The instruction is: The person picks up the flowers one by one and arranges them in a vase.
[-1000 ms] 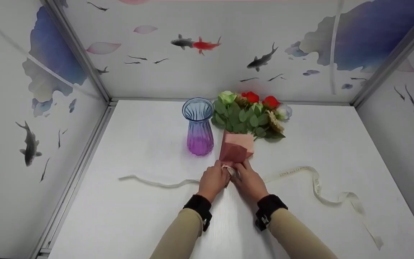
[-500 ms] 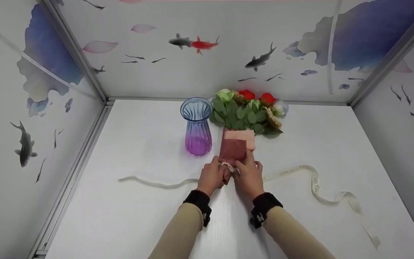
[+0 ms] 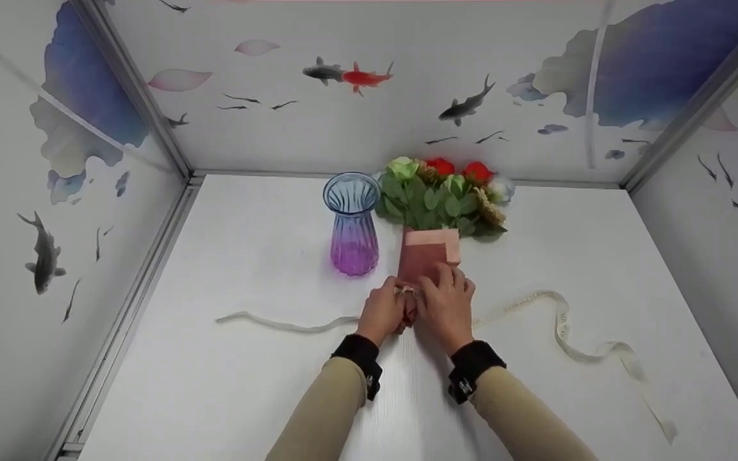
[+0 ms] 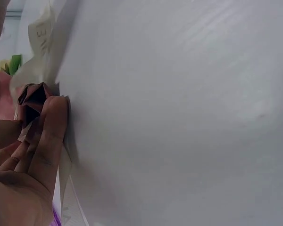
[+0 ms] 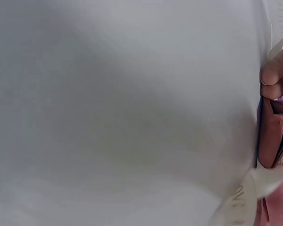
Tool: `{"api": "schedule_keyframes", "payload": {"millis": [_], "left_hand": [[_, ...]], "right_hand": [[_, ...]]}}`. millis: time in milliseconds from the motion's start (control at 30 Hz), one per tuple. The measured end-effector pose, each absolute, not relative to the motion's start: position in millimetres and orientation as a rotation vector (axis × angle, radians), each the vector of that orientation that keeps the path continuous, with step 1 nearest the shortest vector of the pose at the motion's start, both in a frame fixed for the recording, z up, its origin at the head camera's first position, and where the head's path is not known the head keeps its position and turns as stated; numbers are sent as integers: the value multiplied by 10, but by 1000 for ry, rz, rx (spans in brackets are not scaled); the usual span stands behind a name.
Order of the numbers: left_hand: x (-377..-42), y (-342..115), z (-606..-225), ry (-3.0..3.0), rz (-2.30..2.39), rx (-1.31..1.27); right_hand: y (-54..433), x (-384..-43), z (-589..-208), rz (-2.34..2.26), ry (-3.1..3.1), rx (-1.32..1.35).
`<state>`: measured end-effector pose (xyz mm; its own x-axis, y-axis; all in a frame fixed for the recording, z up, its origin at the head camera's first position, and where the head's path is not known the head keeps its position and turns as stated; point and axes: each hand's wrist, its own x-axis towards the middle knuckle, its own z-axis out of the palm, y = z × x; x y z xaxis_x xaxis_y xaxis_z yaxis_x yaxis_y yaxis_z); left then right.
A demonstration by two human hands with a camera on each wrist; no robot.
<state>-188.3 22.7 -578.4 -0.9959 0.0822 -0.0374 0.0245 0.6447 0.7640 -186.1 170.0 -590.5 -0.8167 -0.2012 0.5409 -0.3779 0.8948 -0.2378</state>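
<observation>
A bouquet of artificial-looking flowers (image 3: pixel 433 202) lies on the table with its stems wrapped in pink and dusky red paper (image 3: pixel 421 259). My left hand (image 3: pixel 382 310) grips the gathered lower end of this wrap; the left wrist view shows its folded paper end (image 4: pixel 35 96) between the fingers. A cream printed ribbon (image 3: pixel 532 298) goes around the narrow part of the wrap, its two tails spread left and right. My right hand (image 3: pixel 447 310) is on the wrap's right side, fingertips over the paper and beside the ribbon. Whether it pinches anything is hidden.
A blue-to-purple glass vase (image 3: pixel 353 224) stands upright just left of the bouquet. The white table (image 3: pixel 266 397) is enclosed by printed panels at the back and both sides. The longer ribbon tail reaches toward the front right.
My right hand has shifted up onto the paper, its fingers lifting away from the ribbon crossing. The wrap has moved slightly right. My left hand keeps its grip at the bottom.
</observation>
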Motion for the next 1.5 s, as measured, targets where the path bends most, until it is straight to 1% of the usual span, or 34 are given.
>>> {"api": "schedule_keyframes", "payload": {"millis": [200,633,1100,1500], "left_hand": [[-1909,244,-5768,2775,1240,87],[-1932,224,-5718,2865,1043,173],[-1985,162,-5694,2782,1053,204],[-1980,130,-5693,2879,728,375]], "right_hand": [[1667,-1828,-5950,574,-2638,470],[1627,-1860,-6033,763,-2804,258],[1677,-1844,-6150,1032,-2781,174],[1693,-1868,-6216,1101,-2754,171]]}}
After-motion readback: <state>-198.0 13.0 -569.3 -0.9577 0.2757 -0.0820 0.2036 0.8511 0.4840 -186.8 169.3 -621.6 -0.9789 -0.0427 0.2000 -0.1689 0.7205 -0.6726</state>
